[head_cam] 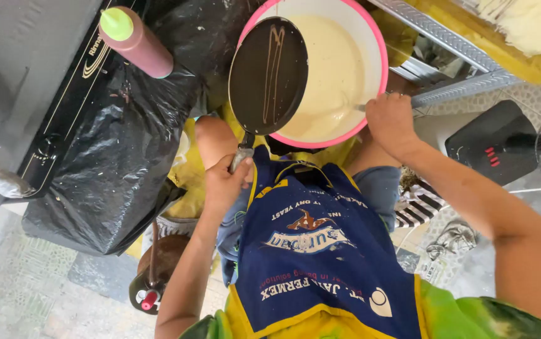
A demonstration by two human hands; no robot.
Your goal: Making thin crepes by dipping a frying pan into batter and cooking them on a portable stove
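Note:
My left hand (225, 182) grips the handle of a small black frying pan (268, 74), held tilted over a large pink-rimmed bowl (380, 56) of pale batter (333, 69). Thin streaks of batter run down the pan's dark surface. My right hand (391, 122) is closed on the thin metal handle of a utensil (360, 107) whose end is sunk in the batter at the bowl's right edge. The bowl rests between my knees, above a blue and yellow apron (311, 251).
A dark-red squeeze bottle with a green cap (135, 39) stands on a gas stove covered in black plastic (116, 144) at left. A metal rack (453, 47) is at upper right, a black device with red marks (490, 147) at right, a brown bottle (154, 270) on the floor.

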